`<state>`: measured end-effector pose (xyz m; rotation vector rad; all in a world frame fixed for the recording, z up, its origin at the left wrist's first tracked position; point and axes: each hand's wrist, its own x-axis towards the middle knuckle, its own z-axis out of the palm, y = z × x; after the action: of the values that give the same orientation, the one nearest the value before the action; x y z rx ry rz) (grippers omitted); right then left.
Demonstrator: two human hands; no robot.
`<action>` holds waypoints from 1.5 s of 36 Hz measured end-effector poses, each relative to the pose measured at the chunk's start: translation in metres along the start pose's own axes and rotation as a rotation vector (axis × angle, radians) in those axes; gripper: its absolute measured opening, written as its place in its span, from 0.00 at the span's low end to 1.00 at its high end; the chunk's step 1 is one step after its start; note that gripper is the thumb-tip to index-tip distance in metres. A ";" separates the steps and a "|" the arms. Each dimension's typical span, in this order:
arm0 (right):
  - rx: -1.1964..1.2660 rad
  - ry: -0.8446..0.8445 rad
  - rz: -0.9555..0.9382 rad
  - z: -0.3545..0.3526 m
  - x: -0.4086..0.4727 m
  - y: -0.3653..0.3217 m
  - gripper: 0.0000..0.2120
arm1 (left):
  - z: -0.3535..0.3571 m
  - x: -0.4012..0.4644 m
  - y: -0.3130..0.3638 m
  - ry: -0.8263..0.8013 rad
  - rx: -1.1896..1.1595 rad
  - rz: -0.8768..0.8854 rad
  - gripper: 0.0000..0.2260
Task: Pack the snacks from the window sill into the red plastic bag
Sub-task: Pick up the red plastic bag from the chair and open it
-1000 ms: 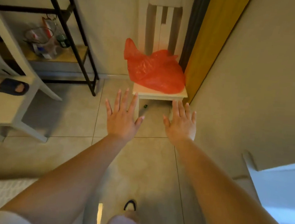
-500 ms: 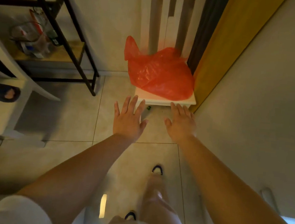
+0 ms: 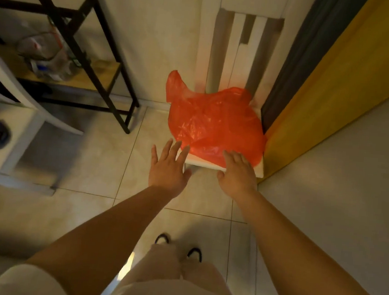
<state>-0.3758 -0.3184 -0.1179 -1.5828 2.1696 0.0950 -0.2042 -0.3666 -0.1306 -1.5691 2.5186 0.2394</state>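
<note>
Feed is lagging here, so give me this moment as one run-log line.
stage: reaching for bag | left hand: open, empty | right hand: open, empty | red plastic bag: on white chair | snacks: not in view

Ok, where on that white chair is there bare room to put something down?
Only a thin bare strip of chair seat at its front edge, between left hand and right hand. The red plastic bag crowds the rest.

A white slatted chair (image 3: 248, 58) stands at the upper centre of the frame against a pale wall, with a yellow curtain (image 3: 335, 89) running diagonally down the right. At the upper left a black metal shelf (image 3: 96, 77) carries clear plastic bags (image 3: 46, 56) on its wooden board, above a beige tiled floor (image 3: 98, 162).
</note>
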 end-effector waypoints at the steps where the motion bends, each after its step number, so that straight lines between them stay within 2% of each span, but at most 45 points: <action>1: 0.006 0.001 -0.005 -0.003 0.009 0.003 0.29 | -0.001 0.010 0.000 -0.005 -0.006 -0.005 0.29; 11: 0.032 -0.021 0.088 -0.024 0.105 0.022 0.29 | -0.005 0.122 -0.009 -0.055 0.009 0.061 0.28; 18: 0.096 -0.058 0.209 -0.039 0.166 0.024 0.29 | -0.016 0.206 -0.019 -0.150 0.086 0.171 0.30; 28: 0.150 -0.149 0.214 -0.041 0.222 0.038 0.26 | 0.002 0.288 -0.006 -0.468 0.260 0.457 0.34; 31: 0.163 -0.157 0.164 -0.037 0.235 0.045 0.25 | 0.013 0.300 0.002 -0.508 0.311 0.498 0.32; 36: 0.152 -0.233 0.039 -0.032 0.251 0.057 0.27 | 0.023 0.311 0.008 -0.614 0.358 0.508 0.21; 39: 0.059 -0.263 -0.079 -0.029 0.260 0.061 0.30 | 0.015 0.310 0.012 -0.606 0.239 0.515 0.18; 42: -0.002 -0.288 -0.158 -0.030 0.268 0.062 0.30 | 0.004 0.308 0.010 -0.523 -0.011 0.378 0.14; 46: 0.045 -0.320 -0.151 -0.032 0.278 0.062 0.22 | 0.001 0.305 -0.002 -0.417 -0.156 0.328 0.09; 49: 0.049 -0.288 -0.094 -0.037 0.284 0.060 0.17 | 0.002 0.305 -0.006 -0.396 -0.182 0.355 0.13; 54: 0.172 -0.188 -0.027 -0.053 0.286 0.066 0.16 | 0.015 0.312 0.001 -0.497 0.119 0.451 0.33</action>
<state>-0.5217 -0.5664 -0.1964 -1.4458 1.9567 0.0457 -0.3402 -0.6350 -0.2148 -0.7558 2.3823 0.4582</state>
